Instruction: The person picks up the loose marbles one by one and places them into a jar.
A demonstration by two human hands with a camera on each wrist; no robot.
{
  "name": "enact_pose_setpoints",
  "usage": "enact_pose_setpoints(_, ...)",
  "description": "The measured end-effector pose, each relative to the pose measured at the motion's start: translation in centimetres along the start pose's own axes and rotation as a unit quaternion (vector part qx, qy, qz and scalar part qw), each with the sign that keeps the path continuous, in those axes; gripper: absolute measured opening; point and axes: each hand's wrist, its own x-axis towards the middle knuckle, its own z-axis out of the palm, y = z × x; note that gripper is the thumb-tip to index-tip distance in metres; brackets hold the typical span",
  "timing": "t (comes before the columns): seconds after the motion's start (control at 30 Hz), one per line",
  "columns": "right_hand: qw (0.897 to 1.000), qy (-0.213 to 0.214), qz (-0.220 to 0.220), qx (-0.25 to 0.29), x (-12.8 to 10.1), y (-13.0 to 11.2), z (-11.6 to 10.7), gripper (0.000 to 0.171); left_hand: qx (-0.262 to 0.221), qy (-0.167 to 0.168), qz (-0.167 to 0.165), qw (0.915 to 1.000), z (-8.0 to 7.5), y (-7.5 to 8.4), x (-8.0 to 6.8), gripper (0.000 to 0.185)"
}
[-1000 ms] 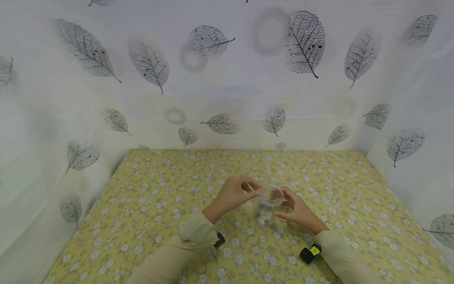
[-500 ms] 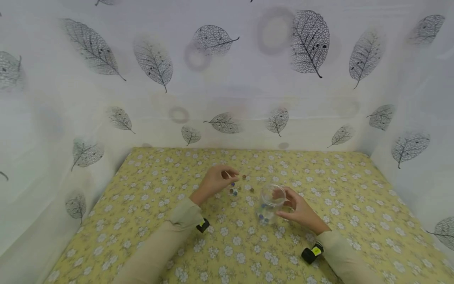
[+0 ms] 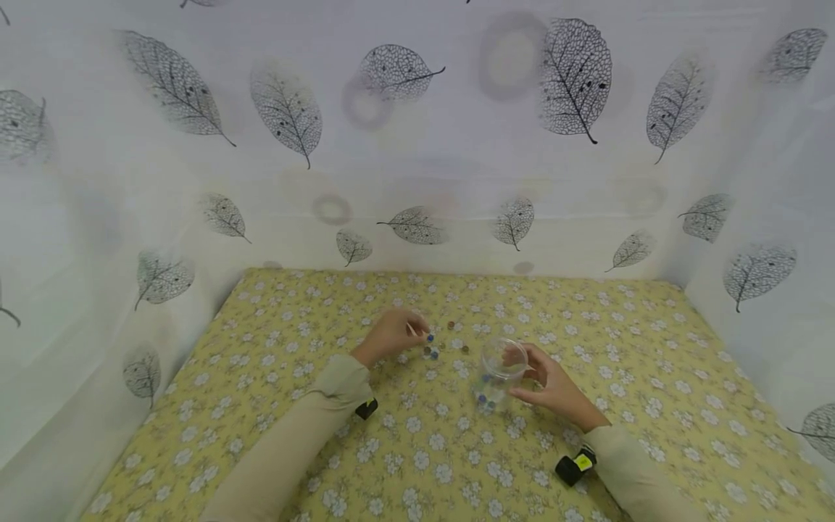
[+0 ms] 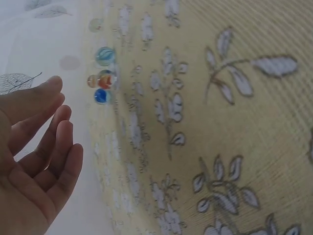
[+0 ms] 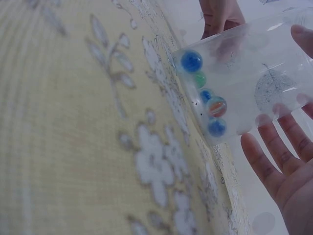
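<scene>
Bright, even light, soft wrist views

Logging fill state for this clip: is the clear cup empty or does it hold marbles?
Not empty. The clear cup stands on the tablecloth with several marbles at its bottom, far from full; the right hand steadies it.

Between the left hand (image 3: 390,335) and the clear plastic cup (image 3: 501,371) lies a short gap of yellow floral tablecloth (image 3: 274,391), broken only by a few loose marbles (image 3: 432,351) just beside the left fingers. The right hand (image 3: 554,388) blocks the cup's right side. White leaf-print curtains (image 3: 417,145) wall off the table's far, left and right edges.
</scene>
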Motion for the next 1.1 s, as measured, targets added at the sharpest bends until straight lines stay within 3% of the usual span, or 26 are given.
enact_pose_setpoints(0.2, 1.000, -0.001, -0.002, 0.005, 0.0, 0.0, 0.0, 0.059, -0.001, -0.029, 0.011, 0.9995, 0.8, -0.4, 0.6, 0.011)
enact_pose_setpoints(0.47, 1.000, -0.002, -0.010, 0.013, 0.0, -0.1, 0.1, 0.058, 0.007, -0.032, 0.008, 0.9994, 1.3, -0.2, 0.8, 0.007)
enact_pose_setpoints(0.77, 1.000, -0.004, -0.014, 0.018, 0.0, 0.1, 0.0, 0.058, 0.019, -0.049, -0.019, 0.9985, 1.6, 0.0, 0.9, 0.006)
enact_pose_setpoints(1.1, 1.000, -0.004, -0.022, 0.020, 0.0, 0.3, 0.0, 0.057, 0.029, -0.048, -0.011, 0.9984, 1.8, -0.9, 0.6, 0.008)
